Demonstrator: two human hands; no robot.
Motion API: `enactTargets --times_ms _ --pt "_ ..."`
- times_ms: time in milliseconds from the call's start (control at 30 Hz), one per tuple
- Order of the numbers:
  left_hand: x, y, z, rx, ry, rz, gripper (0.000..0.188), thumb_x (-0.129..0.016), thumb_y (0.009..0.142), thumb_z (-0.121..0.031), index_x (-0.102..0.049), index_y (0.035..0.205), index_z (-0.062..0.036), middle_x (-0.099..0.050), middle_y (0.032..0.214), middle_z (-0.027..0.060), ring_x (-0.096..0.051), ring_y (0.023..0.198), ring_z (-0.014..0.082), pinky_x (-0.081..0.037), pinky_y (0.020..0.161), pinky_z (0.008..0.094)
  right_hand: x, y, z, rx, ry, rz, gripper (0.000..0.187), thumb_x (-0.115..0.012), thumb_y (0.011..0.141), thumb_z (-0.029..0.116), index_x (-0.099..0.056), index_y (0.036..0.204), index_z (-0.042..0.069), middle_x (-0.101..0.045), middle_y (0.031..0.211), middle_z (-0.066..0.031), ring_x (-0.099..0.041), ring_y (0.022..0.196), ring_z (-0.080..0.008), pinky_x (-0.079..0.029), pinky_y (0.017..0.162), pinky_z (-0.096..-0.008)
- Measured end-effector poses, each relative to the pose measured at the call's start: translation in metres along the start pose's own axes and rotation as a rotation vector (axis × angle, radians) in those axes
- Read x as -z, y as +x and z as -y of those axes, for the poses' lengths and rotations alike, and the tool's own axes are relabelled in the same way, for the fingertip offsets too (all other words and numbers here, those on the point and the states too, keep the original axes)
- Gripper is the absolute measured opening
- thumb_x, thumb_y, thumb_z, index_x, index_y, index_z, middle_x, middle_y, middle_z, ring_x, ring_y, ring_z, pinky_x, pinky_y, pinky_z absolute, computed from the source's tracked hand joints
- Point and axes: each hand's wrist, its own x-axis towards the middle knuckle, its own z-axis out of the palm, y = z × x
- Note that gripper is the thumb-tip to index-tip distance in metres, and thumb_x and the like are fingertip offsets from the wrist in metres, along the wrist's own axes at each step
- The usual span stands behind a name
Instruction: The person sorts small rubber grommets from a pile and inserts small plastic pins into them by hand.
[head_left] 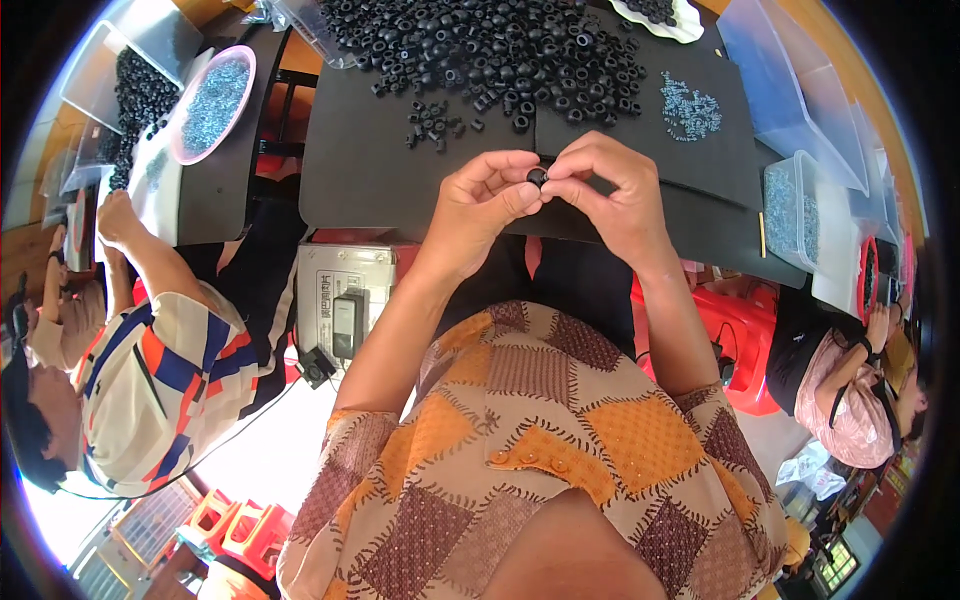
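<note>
My left hand [485, 195] and my right hand [610, 185] meet above the near edge of a black mat [400, 170]. Between the fingertips of both hands sits one small black rubber ring [537, 177], pinched from both sides. Beyond my hands lies a big heap of the same black rings [490, 50], with a small loose cluster [435, 122] nearer to me on the left. A little pile of small silvery-blue metal parts [690, 105] rests on the mat to the right of the heap.
A pink bowl of metal parts [212, 100] stands at the left, where another person in a striped shirt [150, 370] works. Clear plastic bins [800, 90] line the right side, beside a third person [850, 390]. Red stools [740, 330] stand under the table.
</note>
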Motion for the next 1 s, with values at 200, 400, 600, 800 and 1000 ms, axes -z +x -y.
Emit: enactTargets --times_ms 200,400,600,800,1000 --pt "0.019 -0.016 -0.001 0.066 -0.028 -0.074 0.027 -0.070 0.094 -0.003 -0.065 0.120 -0.0012 -0.069 0.107 0.0080 -0.069 0.093 0.0147 -0.058 0.084 0.0277 -0.021 -0.007 -0.002 0.243 -0.375 0.036 0.015 -0.076 0.081 0.010 -0.070 0.094 0.006 -0.067 0.088 -0.0081 -0.066 0.081 -0.0266 -0.052 0.076 -0.0366" --pt "0.033 -0.029 -0.016 -0.003 -0.125 -0.166 0.024 -0.068 0.095 -0.001 -0.064 0.119 -0.0029 -0.069 0.110 0.0090 -0.070 0.097 0.0171 -0.058 0.086 0.0272 -0.018 0.025 -0.018 0.158 -0.350 -0.023 0.016 -0.073 0.084 0.010 -0.070 0.100 0.007 -0.067 0.094 -0.0086 -0.067 0.087 -0.0286 -0.053 0.078 -0.0375" --pt "0.053 -0.030 -0.020 -0.059 -0.295 -0.140 0.026 -0.068 0.094 0.000 -0.064 0.119 -0.0047 -0.068 0.117 0.0106 -0.069 0.103 0.0186 -0.059 0.088 0.0260 -0.050 0.054 -0.037 0.273 -0.723 0.063 0.020 -0.076 0.081 0.014 -0.070 0.099 0.007 -0.063 0.093 -0.0080 -0.064 0.090 -0.0285 -0.051 0.080 -0.0409" --pt "0.053 -0.027 -0.018 -0.051 -0.311 -0.128 0.028 -0.067 0.095 0.001 -0.064 0.121 -0.0054 -0.068 0.118 0.0110 -0.069 0.103 0.0185 -0.059 0.089 0.0257 -0.054 0.057 -0.043 0.246 -0.782 0.101 0.015 -0.075 0.084 0.010 -0.070 0.097 0.004 -0.064 0.091 -0.0075 -0.066 0.087 -0.0246 -0.053 0.076 -0.0360" --pt "0.046 -0.025 -0.015 -0.045 -0.310 -0.093 0.026 -0.066 0.095 0.002 -0.063 0.120 -0.0043 -0.067 0.118 0.0127 -0.069 0.100 0.0179 -0.060 0.087 0.0253 -0.035 0.024 -0.013 -0.324 0.251 0.128 0.009 -0.074 0.088 0.002 -0.068 0.095 0.000 -0.069 0.087 -0.0024 -0.067 0.077 -0.0072 -0.053 0.069 -0.0225"
